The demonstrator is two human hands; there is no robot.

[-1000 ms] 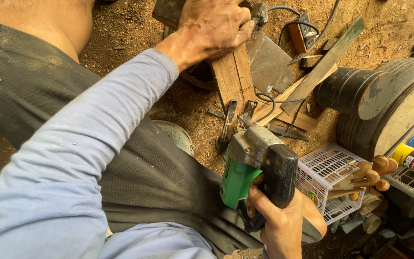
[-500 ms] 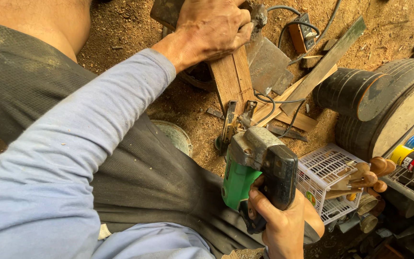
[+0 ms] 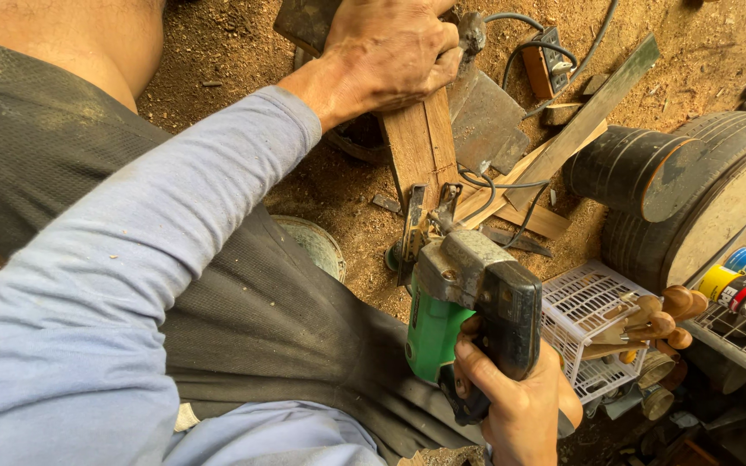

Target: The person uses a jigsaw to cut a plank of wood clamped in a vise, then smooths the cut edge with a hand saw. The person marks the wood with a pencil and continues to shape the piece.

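Observation:
My left hand (image 3: 390, 56) presses down on the far end of a narrow wooden board (image 3: 420, 151) that runs toward me over the sawdust ground. My right hand (image 3: 511, 401) grips the black handle of a green and grey power jigsaw (image 3: 464, 298). The saw's metal shoe and blade guard (image 3: 420, 220) sit at the near end of the board. A black cord (image 3: 489, 185) loops away from the saw's front. My grey-blue sleeve (image 3: 131, 285) crosses the left of the view.
A white plastic basket (image 3: 589, 311) with wooden turned pieces (image 3: 662, 315) stands right of the saw. Black rubber cylinders (image 3: 641, 173), spray cans (image 3: 740, 276) on a wire rack, wood offcuts (image 3: 554, 142), a power strip (image 3: 546, 65) and a round tin (image 3: 317, 246) lie around.

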